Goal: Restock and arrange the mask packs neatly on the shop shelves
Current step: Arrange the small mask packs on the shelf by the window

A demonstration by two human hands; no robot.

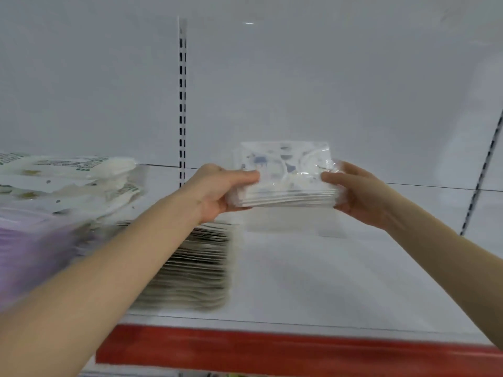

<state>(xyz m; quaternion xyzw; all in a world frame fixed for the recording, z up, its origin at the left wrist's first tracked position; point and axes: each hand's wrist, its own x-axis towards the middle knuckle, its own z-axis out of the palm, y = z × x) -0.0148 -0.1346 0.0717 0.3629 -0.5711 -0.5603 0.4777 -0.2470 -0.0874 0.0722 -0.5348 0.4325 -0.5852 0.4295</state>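
Nearest the camera, along the front lip of the shelf (313, 284), I see a glossy red edge strip (272, 349) running the full width, blurred by motion. Above it the shelf deck is flat, smooth and white, bare on its right part.

On the left part of the deck sits a tall stack of flat packs (196, 270), their thin edges layered like pages, greyish and pale. Further left is a looser heap of white packs with green print (68, 183), slumping and uneven, and below it a soft purple smear (30, 248) too blurred for me to identify.

Both my forearms reach in over the deck. My left hand (217, 191) and right hand (356, 194) grip opposite ends of a bundle of mask packs (285, 180), fingers (245, 176) clenched on it, thumbs on top and the rest curled beneath. The bundle is held clear above the shelf, right of the tall stack, casting a faint shadow below. Its wrappers are clear, crinkly film over white fabric with small blue-grey patterns; the stacked edges look neat and straight.

Behind, the back panel (326, 91) is plain matt white. A slotted upright (182, 104) runs vertically at centre-left, and a second one (481, 175) slants at the far right.
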